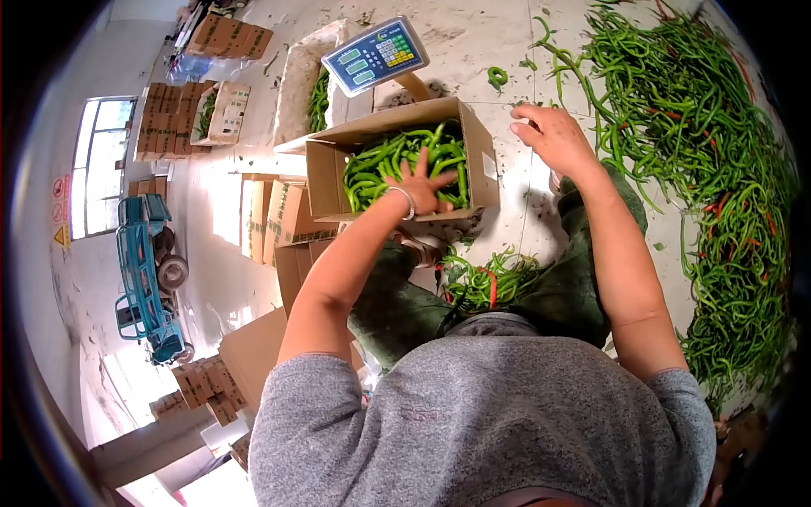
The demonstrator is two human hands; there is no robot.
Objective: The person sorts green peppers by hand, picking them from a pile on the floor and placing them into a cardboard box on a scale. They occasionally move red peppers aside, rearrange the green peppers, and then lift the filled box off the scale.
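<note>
My left hand (418, 188) lies with spread fingers on the green chili peppers (372, 171) inside an open cardboard box (390, 120). A bracelet circles that wrist. To the right of the box, my right hand (551, 137) is held above the floor, thumb and forefinger a little apart and nothing visible between them; its other fingers are partly hidden. Behind the box stands a digital weighing scale, its display and keypad (376, 56) tilted towards me. Between my legs is a smaller heap of green peppers (507, 279) with a few red ones.
A long heap of green and red peppers (676, 110) covers the floor at the right. Behind the scale is a white foam box (296, 80) with peppers. Stacked cartons (165, 118), more cardboard boxes (291, 215) and a teal vehicle (145, 262) are on the left.
</note>
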